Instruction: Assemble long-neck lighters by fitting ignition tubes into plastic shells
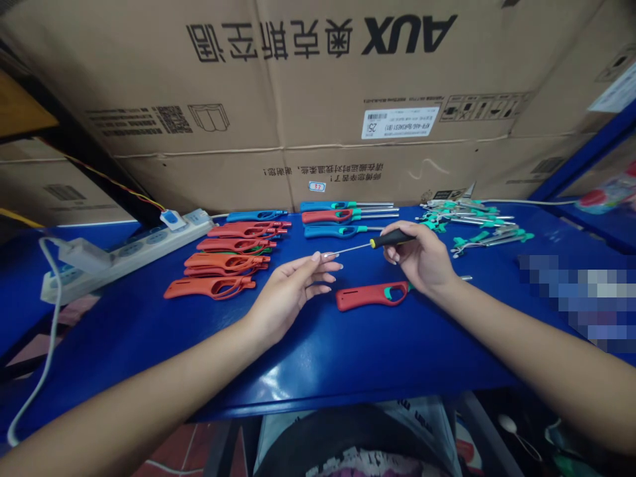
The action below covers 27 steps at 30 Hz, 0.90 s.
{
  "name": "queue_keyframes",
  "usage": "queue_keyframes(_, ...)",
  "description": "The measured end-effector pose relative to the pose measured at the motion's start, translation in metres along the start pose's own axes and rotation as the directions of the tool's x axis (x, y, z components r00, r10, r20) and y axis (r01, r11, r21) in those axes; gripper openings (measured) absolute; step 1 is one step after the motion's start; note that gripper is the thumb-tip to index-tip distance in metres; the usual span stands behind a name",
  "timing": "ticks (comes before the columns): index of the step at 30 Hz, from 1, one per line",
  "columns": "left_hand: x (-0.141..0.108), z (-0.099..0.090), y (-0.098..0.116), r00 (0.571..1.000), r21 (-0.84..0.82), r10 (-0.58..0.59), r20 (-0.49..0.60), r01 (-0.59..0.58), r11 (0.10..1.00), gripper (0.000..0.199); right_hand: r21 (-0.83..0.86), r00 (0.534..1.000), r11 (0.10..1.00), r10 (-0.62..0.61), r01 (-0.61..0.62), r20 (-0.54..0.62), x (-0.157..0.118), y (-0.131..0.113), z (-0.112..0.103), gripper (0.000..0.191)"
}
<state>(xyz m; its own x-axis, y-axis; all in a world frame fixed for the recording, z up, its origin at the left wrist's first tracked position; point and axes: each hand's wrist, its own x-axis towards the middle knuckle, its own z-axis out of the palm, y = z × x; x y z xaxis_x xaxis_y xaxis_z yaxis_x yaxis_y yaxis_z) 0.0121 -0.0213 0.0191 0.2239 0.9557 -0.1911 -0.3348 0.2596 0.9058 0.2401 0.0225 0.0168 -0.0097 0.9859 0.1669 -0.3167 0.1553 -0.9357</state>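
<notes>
A screwdriver (pixel 354 249) with a thin metal shaft and a black-and-yellow handle is held level above the table. My right hand (pixel 422 258) is closed around its handle. At the shaft's tip my left hand (pixel 288 288) pinches with thumb and forefinger, the other fingers loosely extended; any small part there is too small to make out. Below my hands lies a red gas lighter (pixel 365 296) with a green trigger, its metal tube partly hidden by my right wrist. Behind them rest a blue lighter (pixel 325 231), another red lighter (pixel 322 216) and another blue lighter (pixel 322 206).
Several orange-red lighter casings (pixel 191 287) lie in a column on the left, a blue casing (pixel 246 216) behind. Loose green trigger parts with metal tubes (pixel 479 217) are piled back right. A white power strip (pixel 144 246) and a cardboard box (pixel 238 132) border the blue table (pixel 318 371).
</notes>
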Motion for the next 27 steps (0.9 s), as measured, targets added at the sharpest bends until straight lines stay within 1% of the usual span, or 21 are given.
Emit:
queue_keyframes(3,0.0,0.001,0.001,0.999,-0.07,-0.041,-0.022,0.04,0.997,0.017,-0.008,1.0,1.0,-0.006,0.006,0.007,-0.001,0.001,0.0,0.022)
queue_keyframes(6,0.001,0.0,0.001,0.999,-0.097,-0.036,-0.024,0.034,0.995,0.015,-0.021,1.0,1.0,-0.01,0.01,0.011,-0.001,0.002,-0.001,0.022)
queue_keyframes(10,0.001,-0.001,0.0,1.0,-0.076,0.015,-0.018,-0.016,0.997,0.03,-0.029,1.0,1.0,-0.003,0.004,0.018,0.0,0.002,-0.001,0.022)
queue_keyframes(12,0.001,-0.002,-0.001,0.999,-0.046,0.044,-0.03,-0.045,0.998,0.033,-0.035,0.999,0.999,0.0,0.001,0.037,0.0,0.002,-0.001,0.022)
queue_keyframes(16,0.005,-0.006,-0.002,0.988,0.099,0.137,-0.077,-0.129,0.987,0.031,-0.043,0.998,0.999,-0.01,0.013,0.061,0.001,0.001,-0.001,0.022)
queue_keyframes(18,0.008,-0.009,-0.002,0.976,0.196,0.195,-0.101,-0.173,0.965,0.03,-0.032,0.998,0.999,-0.024,0.026,0.051,0.001,0.0,-0.003,0.02)
queue_keyframes(20,0.01,-0.011,-0.003,0.964,0.296,0.244,-0.102,-0.205,0.933,0.032,-0.019,0.999,0.999,-0.034,0.034,0.039,0.001,-0.002,-0.004,0.02)
queue_keyframes(23,0.009,-0.011,-0.005,0.958,0.427,0.285,-0.04,-0.241,0.872,0.036,-0.005,0.999,1.0,-0.028,0.028,0.028,0.001,-0.006,-0.004,0.021)
queue_keyframes(27,0.002,-0.008,-0.006,0.943,0.531,0.329,0.054,-0.306,0.79,0.029,0.015,0.999,0.999,-0.028,0.028,0.022,0.0,-0.009,-0.002,0.021)
